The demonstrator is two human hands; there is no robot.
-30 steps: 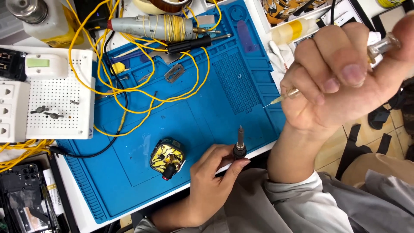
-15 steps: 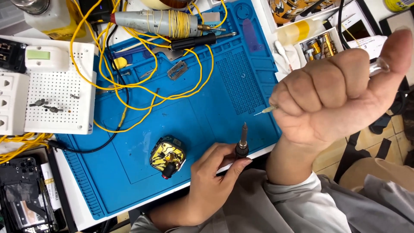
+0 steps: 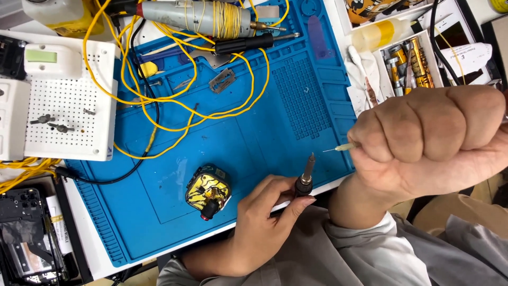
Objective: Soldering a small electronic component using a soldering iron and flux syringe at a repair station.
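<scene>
Head view shows our left hand (image 3: pixel 264 222) pinching the dark soldering iron (image 3: pixel 305 177) at lower centre, our right hand (image 3: pixel 428 143) fisted around a thin needle-tipped syringe (image 3: pixel 338 149). We should steady both wrists near the yellow-black small part (image 3: pixel 207 190) on the blue silicone mat (image 3: pixel 254 127).

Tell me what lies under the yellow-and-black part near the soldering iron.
The yellow-and-black part sits directly on the blue mat. Only mat shows around it; anything beneath its body is hidden.

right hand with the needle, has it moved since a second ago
Yes. The right hand has dropped toward the blue mat's near edge, bringing its needle close to the soldering iron tip.
</scene>
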